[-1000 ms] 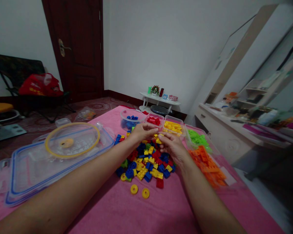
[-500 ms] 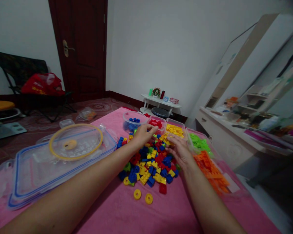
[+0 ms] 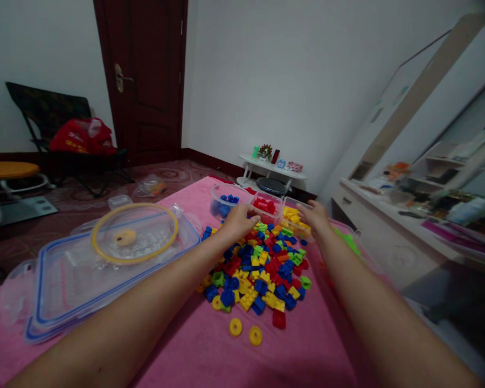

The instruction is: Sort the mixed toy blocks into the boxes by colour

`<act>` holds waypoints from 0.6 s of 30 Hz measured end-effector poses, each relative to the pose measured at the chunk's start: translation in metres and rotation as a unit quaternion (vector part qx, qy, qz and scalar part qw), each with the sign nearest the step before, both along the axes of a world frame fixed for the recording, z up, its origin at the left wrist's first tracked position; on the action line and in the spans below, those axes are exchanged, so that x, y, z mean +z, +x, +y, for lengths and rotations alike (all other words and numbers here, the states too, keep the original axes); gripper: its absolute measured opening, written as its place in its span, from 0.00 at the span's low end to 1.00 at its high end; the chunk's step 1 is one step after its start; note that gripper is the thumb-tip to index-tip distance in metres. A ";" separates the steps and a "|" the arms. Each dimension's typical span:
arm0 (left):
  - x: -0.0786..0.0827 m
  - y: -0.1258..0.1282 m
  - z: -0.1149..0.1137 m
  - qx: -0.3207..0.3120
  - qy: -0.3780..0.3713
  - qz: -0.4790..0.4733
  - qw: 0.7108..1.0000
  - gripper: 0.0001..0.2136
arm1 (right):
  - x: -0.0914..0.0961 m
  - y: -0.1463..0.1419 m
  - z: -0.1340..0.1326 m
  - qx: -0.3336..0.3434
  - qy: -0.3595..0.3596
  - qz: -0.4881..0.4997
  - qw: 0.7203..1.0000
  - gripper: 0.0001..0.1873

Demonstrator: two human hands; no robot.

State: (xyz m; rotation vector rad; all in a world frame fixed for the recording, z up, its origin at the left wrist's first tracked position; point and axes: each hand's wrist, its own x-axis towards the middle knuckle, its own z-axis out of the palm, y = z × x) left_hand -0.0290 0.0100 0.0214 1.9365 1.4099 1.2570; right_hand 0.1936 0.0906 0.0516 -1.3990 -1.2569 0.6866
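Left hand (image 3: 239, 223) at the far left part of the brick pile (image 3: 262, 272), low over the bricks, thumb pointing right, other fingertips largely hidden; impossible to tell whether grasping anything. Right hand (image 3: 317, 220) farther right, at the right side of the yellow-brick box (image 3: 293, 200), fingers reaching left by the rim; likewise impossible to tell whether released or pinching a piece. Well apart from each other, with bricks between.

Nearer than both hands, in the middle of the pink cloth (image 3: 202, 361): the pile itself, loose and mixed, mostly blue, yellow, red and green. At its near edge, a single red brick (image 3: 278, 318); nearer still, two yellow wheels (image 3: 235, 327), flat and side by side, not touching.

Beyond the pile, from left to right: round tub (image 3: 213, 191) with blue bricks, box of red bricks (image 3: 283, 200), then the yellow. On the right, green pieces (image 3: 350, 241), partly covered by the right forearm.

Left of the left forearm: blue-edged clear lid (image 3: 84, 291), with yellow-rimmed round lid (image 3: 139, 237) on top.

Farther out: red bag (image 3: 83, 137) on a folding chair (image 3: 48, 110) at far left, dark door (image 3: 145, 81), low white table (image 3: 262, 163) against the far wall, cluttered dresser (image 3: 388, 237) at right.
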 end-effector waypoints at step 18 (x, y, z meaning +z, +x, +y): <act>0.002 0.000 -0.017 -0.108 -0.023 0.277 0.954 0.15 | -0.017 -0.041 -0.078 0.149 -0.029 -0.536 0.830 0.19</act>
